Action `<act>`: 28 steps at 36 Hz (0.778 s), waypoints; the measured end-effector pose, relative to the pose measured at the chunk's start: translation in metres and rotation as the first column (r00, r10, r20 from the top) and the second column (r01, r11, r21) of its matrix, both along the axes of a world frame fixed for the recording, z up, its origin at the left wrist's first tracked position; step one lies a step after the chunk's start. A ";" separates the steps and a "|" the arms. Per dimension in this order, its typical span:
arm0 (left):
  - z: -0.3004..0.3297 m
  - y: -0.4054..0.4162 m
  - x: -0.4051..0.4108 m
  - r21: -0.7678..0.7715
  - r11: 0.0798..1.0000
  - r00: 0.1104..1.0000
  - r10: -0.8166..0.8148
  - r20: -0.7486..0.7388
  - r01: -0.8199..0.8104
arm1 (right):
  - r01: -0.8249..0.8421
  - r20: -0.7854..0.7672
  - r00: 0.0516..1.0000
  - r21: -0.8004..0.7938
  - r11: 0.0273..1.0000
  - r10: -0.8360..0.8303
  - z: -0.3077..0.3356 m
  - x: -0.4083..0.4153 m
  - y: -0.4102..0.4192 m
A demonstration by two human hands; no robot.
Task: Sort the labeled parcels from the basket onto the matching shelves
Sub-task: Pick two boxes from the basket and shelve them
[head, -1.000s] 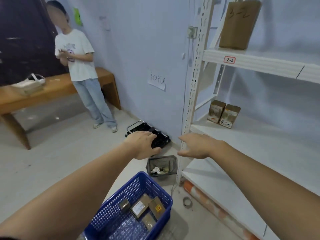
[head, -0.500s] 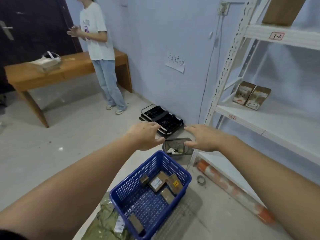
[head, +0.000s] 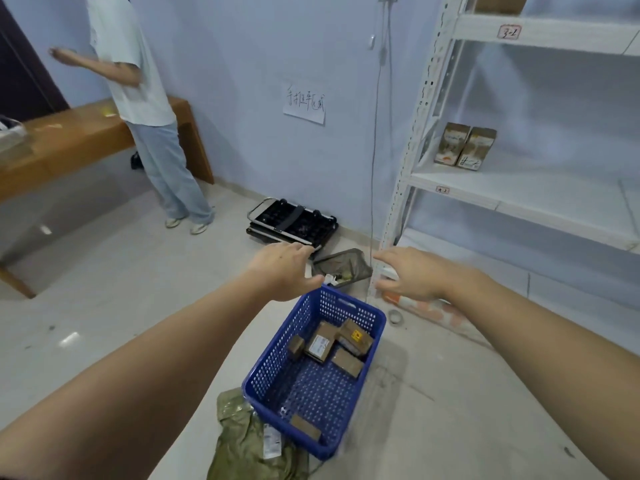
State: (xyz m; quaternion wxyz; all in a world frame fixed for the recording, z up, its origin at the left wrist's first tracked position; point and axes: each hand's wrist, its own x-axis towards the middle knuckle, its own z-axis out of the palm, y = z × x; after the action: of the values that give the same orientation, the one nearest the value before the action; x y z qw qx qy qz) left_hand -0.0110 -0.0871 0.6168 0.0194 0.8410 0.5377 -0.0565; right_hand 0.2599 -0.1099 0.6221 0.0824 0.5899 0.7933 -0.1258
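A blue plastic basket point(head: 375, 327) stands on the floor below my arms, holding several small brown parcels point(head: 320, 345); one more parcel point(head: 305, 426) lies at its near end. My left hand point(head: 282, 270) and my right hand point(head: 410, 271) both reach forward above the basket's far rim, fingers relaxed, holding nothing. To the right rises a white metal shelf unit point(head: 450, 183). Two brown parcels point(head: 465, 147) stand on its middle shelf, and a label reading 3-2 point(head: 509, 31) marks the shelf above.
A green plastic bag point(head: 249, 441) lies on the floor beside the basket. Beyond my hands sit a small mesh bin point(head: 343, 266) and a folded black hand cart point(head: 292, 221). A person point(head: 145, 109) stands by a wooden table point(head: 65, 140) at the left.
The view has tipped further down and nearer the basket. Both hands stay stretched out and hold nothing. The standing person has turned and raised an arm.
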 end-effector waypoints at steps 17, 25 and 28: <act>-0.045 0.045 -0.027 -0.060 0.998 0.999 -0.026 0.041 0.028 | 0.089 0.007 0.996 -0.052 0.995 -0.089 -0.043 -0.030 0.031; -0.085 0.102 -0.064 -0.171 0.982 0.996 -0.083 0.016 0.085 | 0.184 -0.029 0.981 -0.160 0.970 -0.191 -0.086 -0.086 0.075; -0.098 0.136 -0.084 -0.203 0.972 0.992 -0.123 -0.003 0.119 | 0.269 -0.037 0.959 -0.213 0.940 -0.282 -0.111 -0.106 0.096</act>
State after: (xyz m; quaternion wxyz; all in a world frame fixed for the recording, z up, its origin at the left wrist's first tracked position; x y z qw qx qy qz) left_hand -0.0948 0.0489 0.5193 0.0970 0.8654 0.4771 -0.1186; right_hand 0.1537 -0.0138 0.5108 0.0978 0.6789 0.6880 -0.2370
